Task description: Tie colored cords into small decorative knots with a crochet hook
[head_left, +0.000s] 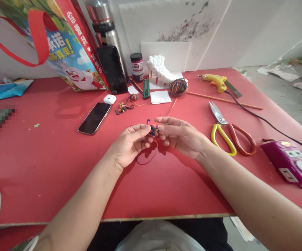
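Between my hands, above the red tabletop, is a small multicoloured crocheted piece (154,130) in dark blue, orange and pink. My left hand (130,143) pinches its left side between thumb and fingers. At its right side my right hand (179,136) grips the edge, index finger stretched over the top. A thin strand of yarn (147,164) loops down below the piece. Further back, a ball of variegated yarn (178,86) lies with an orange strand running toward my hands. A similar small knotted yarn piece (123,108) rests to the left, beside a smaller yarn ball (133,97).
Scissors (222,122) with yellow and red handles lie at right, near a purple power socket box (293,162) and a yellow glue gun (215,82) with its cord. Phones (95,118), a white earbud case (109,99), a gift bag (75,62) and a steel flask (114,42) stand or lie left.
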`<state>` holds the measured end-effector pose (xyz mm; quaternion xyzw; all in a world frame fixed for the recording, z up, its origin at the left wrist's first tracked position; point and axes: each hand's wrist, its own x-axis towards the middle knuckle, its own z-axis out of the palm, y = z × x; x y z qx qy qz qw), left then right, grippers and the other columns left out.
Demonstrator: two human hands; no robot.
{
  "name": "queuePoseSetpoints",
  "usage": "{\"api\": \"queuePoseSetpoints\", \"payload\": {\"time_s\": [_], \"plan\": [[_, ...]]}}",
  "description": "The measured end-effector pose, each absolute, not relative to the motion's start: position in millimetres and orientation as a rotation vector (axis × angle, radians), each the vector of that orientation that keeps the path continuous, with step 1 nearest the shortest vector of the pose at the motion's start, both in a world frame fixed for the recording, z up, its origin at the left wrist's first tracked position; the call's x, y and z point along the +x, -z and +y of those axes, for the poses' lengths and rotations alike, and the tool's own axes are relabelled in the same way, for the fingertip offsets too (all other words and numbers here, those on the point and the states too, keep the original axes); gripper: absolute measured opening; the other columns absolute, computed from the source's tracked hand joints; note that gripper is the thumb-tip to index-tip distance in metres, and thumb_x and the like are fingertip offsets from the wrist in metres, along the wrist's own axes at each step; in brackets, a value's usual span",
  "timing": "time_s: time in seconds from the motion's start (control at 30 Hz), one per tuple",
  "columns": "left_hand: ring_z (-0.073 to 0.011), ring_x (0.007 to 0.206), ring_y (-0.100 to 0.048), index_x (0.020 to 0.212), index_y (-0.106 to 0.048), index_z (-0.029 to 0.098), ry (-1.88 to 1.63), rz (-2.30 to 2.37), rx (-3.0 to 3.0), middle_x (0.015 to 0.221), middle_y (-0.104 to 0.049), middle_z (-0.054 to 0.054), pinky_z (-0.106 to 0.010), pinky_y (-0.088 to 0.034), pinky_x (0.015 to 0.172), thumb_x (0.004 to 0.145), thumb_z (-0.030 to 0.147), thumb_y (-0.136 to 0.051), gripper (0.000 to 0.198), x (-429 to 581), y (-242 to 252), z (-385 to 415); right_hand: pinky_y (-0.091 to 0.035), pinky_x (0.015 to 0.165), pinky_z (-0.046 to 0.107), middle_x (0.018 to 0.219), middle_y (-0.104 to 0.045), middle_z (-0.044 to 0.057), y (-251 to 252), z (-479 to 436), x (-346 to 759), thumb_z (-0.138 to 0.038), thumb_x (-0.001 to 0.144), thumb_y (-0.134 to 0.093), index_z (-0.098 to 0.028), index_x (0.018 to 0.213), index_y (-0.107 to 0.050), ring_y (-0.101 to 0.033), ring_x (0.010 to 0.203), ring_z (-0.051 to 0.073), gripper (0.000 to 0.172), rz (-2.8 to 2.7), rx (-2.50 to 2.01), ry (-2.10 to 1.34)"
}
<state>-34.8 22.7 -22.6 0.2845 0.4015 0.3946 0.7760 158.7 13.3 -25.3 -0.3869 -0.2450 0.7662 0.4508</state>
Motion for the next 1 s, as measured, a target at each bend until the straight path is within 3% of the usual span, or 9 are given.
{"api": "queuePoseSetpoints", "payload": {"time_s": [0.1, 0.5, 0.63, 0.83, 1.0], "plan": [[-0.0095, 0.063, -0.064, 0.081, -0.079, 0.012, -0.873, 0.882, 0.646, 0.071, -0.071, -0.002, -0.017, -0.053, 0.053, 0.063, 0.026, -0.101, 0.031, -34.9, 23.5, 22.4, -0.051, 0.057, 0.022, 0.076, -0.073, -0.002, 25.1, 13.0, 158.9, -0.009, 0.062, -0.095, -0.017, 0.105, -0.076, -0.061, 0.058, 0.009, 0.048, -0.644, -0.924, -1.895], [-0.0087, 0.070, -0.066, 0.082, -0.082, 0.010, -0.827, 0.856, 0.687, 0.079, -0.074, -0.004, -0.018, -0.056, 0.067, 0.065, 0.028, -0.102, 0.033, -35.9, 24.1, 21.0, -0.050, 0.057, 0.021, 0.078, -0.074, -0.003, 24.4, 12.5, 158.7, -0.004, 0.063, -0.090, -0.017, 0.106, -0.076, -0.062, 0.059, 0.008, 0.047, -0.693, -0.833, -1.923], [-0.0089, 0.068, -0.067, 0.088, -0.083, 0.009, -0.787, 0.815, 0.636, 0.079, -0.075, -0.004, -0.017, -0.057, 0.065, 0.062, 0.027, -0.103, 0.037, -36.2, 23.9, 20.9, -0.053, 0.058, 0.021, 0.079, -0.075, -0.003, 22.9, 12.2, 159.5, -0.003, 0.064, -0.088, -0.016, 0.107, -0.077, -0.063, 0.058, 0.008, 0.046, -0.677, -0.810, -1.961], [-0.0146, 0.077, -0.075, 0.087, -0.082, 0.011, -0.860, 0.895, 0.570, 0.086, -0.080, -0.009, -0.022, -0.063, 0.071, 0.089, 0.018, -0.080, 0.008, -36.3, 23.0, 22.2, -0.054, 0.057, 0.024, 0.087, -0.076, 0.003, 22.6, 13.3, 158.2, -0.008, 0.075, -0.084, -0.016, 0.111, -0.076, -0.069, 0.068, 0.013, 0.037, -0.584, -0.968, -1.848], [-0.0210, 0.088, -0.081, 0.086, -0.080, 0.011, -0.852, 0.832, 0.559, 0.094, -0.082, -0.011, -0.031, -0.067, 0.082, 0.097, 0.015, -0.067, 0.017, -34.0, 19.6, 21.6, -0.049, 0.052, 0.022, 0.082, -0.074, 0.003, 28.0, 15.5, 156.6, -0.009, 0.079, -0.079, -0.015, 0.107, -0.075, -0.062, 0.060, 0.011, 0.028, -0.560, -1.031, -1.749]]}}
